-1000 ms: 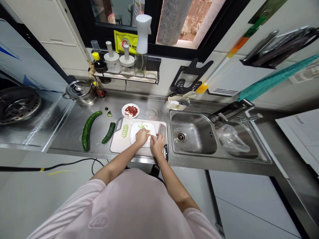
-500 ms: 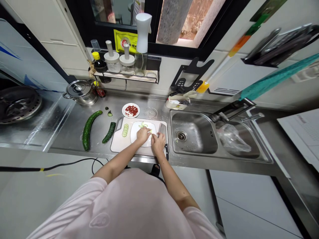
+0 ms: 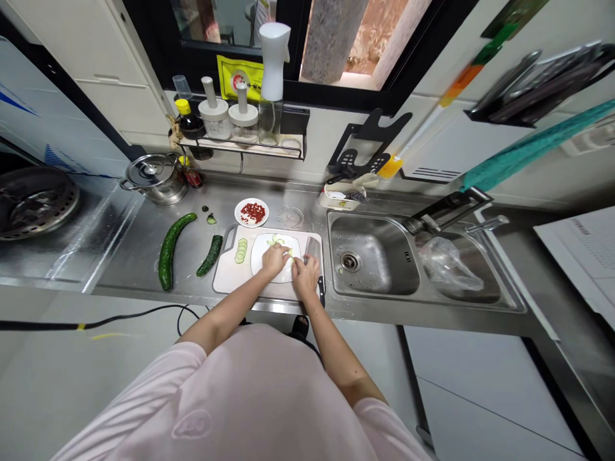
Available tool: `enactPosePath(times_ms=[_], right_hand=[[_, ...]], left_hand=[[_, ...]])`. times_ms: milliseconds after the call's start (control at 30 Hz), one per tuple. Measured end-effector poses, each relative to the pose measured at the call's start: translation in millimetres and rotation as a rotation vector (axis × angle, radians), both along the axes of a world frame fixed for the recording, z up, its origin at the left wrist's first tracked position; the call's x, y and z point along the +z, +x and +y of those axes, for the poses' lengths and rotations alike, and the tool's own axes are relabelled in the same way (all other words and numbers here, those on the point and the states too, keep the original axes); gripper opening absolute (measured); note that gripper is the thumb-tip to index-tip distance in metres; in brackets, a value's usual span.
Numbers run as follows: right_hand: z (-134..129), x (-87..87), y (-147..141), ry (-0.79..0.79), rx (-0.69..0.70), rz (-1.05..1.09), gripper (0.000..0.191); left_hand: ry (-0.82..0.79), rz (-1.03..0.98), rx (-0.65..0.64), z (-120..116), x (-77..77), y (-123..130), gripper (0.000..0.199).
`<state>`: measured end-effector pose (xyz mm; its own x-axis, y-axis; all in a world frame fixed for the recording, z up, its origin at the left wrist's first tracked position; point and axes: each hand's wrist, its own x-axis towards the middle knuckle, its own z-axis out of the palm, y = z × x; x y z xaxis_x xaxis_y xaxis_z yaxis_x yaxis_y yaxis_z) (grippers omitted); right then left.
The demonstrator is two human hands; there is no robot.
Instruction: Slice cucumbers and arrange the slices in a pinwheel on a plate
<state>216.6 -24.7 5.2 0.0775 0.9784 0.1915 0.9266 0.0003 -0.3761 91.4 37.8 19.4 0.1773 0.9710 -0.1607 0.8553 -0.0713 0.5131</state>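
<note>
Over a white plate (image 3: 258, 257) on the cutting board (image 3: 230, 282), my left hand (image 3: 275, 259) pinches a small pale green piece, apparently a cucumber slice. Close on its right, my right hand (image 3: 305, 275) has its fingertips together at the plate's right part; what they hold, if anything, is too small to name. Cucumber slices (image 3: 275, 240) lie at the plate's back edge. A row of slices (image 3: 241, 251) rests on the board left of the plate. Beside my right hand lies a knife (image 3: 314, 247), its black handle towards me.
Left of the board are a cut cucumber (image 3: 210, 256) and a whole one (image 3: 173, 250). Behind it stands a small plate of red pieces (image 3: 252, 212). A double sink (image 3: 375, 256) is on the right, a steel pot (image 3: 156, 179) at the back left.
Both hands stay almost in place over the plate, with only slight finger movement. The camera view has shifted very slightly.
</note>
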Motion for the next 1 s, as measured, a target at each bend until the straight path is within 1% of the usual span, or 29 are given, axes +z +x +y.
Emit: enactPosePath(times_ms=[367,633,1000], right_hand=[[1.6,1.5,-0.8,-0.015,0.014,-0.016,0.027],[2.3,-0.4,-0.2,-0.010,0.039,-0.011,0.028],[1.5,-2.4,-0.8,-0.007,0.032,-0.029,0.029]], left_hand=[[0.001,-0.003,0.011,-0.5,0.8,0.5,0.030],[0.038,-0.004,0.007,0.0,-3.5,0.1,0.029],[0.016,0.001,0.013,1.2,-1.3,2.1,0.028]])
